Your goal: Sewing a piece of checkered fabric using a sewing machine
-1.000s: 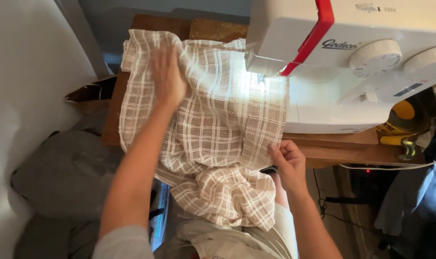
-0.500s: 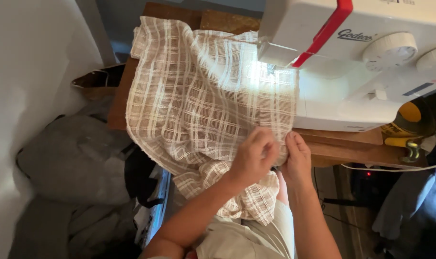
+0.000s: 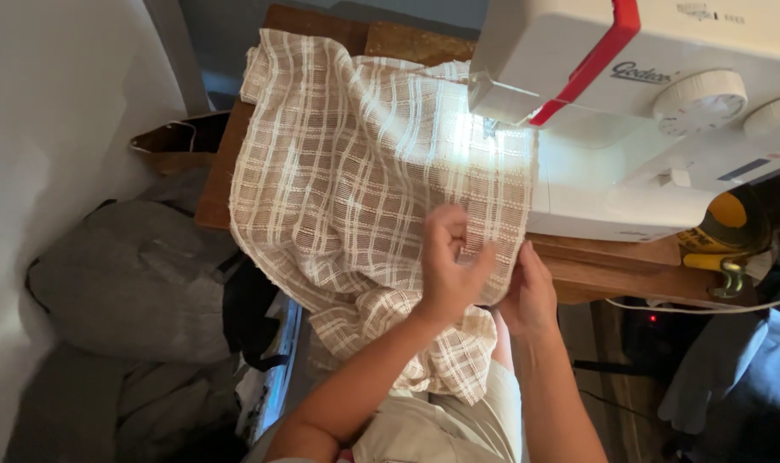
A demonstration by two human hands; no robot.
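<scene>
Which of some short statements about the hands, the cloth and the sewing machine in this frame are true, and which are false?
1. Both hands grip the near edge of the checked cloth. True: the left hand and right hand pinch it side by side.
2. The cloth is plain blue. False: it is beige with a white check.
3. The sewing machine is white with a red stripe. True.
4. The cloth lies wholly on the wooden table. False: its near end hangs over the edge onto the person's lap.
5. The machine's lamp is off. False: bright light falls on the cloth under the needle.
</scene>
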